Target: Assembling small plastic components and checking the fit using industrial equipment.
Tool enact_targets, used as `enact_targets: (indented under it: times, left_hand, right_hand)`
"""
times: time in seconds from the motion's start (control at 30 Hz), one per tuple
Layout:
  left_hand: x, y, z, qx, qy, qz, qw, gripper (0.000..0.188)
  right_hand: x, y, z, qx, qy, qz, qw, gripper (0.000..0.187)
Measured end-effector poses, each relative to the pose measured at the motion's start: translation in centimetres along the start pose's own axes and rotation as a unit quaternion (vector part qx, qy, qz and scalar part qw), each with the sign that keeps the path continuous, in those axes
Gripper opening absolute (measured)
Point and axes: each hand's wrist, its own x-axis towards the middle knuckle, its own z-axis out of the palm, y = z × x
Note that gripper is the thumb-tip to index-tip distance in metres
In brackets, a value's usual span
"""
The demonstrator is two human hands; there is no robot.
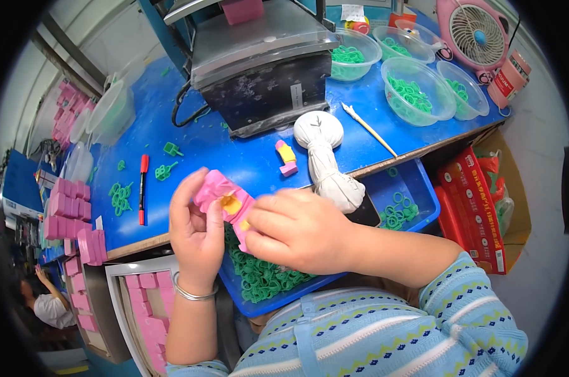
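My left hand (193,235), a bangle on its wrist, grips a pink rubber mould (213,185) with yellow patches. My right hand (300,229) is closed at the mould's right end, its fingertips pinching there; what exactly they pinch is partly hidden. Below both hands sits a blue tray (250,309) heaped with small green rings (259,279). On the blue table (250,160) just beyond lie a small pink-and-yellow block (286,158) and a tied white cloth bag (327,166).
A black boxy machine (265,81) stands at the back. Clear bowls (416,94) of green pieces and a pink fan (476,38) are back right. A red-and-black marker (142,188) lies left, near stacked pink blocks (68,207). A wooden stick (369,129) lies near the right edge.
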Motion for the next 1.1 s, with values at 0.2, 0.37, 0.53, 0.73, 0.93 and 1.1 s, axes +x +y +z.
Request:
enact_targets:
  times: [0.2,0.37,0.53,0.73,0.93,1.1]
  left_hand:
    - [1.0,0.8,-0.5,-0.159,-0.123,-0.229,0.953,0.041]
    - [0.9,2.4,0.6,-0.5,-0.082,-0.23,0.831,0.056]
    - [-0.8,2.5,0.7,-0.688,0.047,-0.195,0.698,0.065]
    - [-2.4,2.6,1.6,-0.586,0.012,-0.385,0.713,0.063]
    - [-2.6,3.3,2.3,-0.565,0.051,-0.422,0.707,0.053]
    - [-2.6,3.5,2.0,-0.552,0.043,-0.453,0.699,0.056]
  right_hand:
    - [-1.2,-0.1,0.2,0.053,0.0,-0.046,0.998,0.018]
    - [-0.8,-1.1,0.0,0.116,0.11,-0.036,0.986,0.02]
    - [-3.0,-3.0,0.0,0.119,0.03,-0.081,0.989,0.013]
    - [-0.8,-0.7,-3.5,-0.131,0.029,0.145,0.98,0.032]
    - [-2.4,3.3,-6.0,-0.241,-0.126,0.328,0.905,0.036]
    - [-2.5,3.3,-7.4,-0.066,0.006,0.327,0.943,0.031]
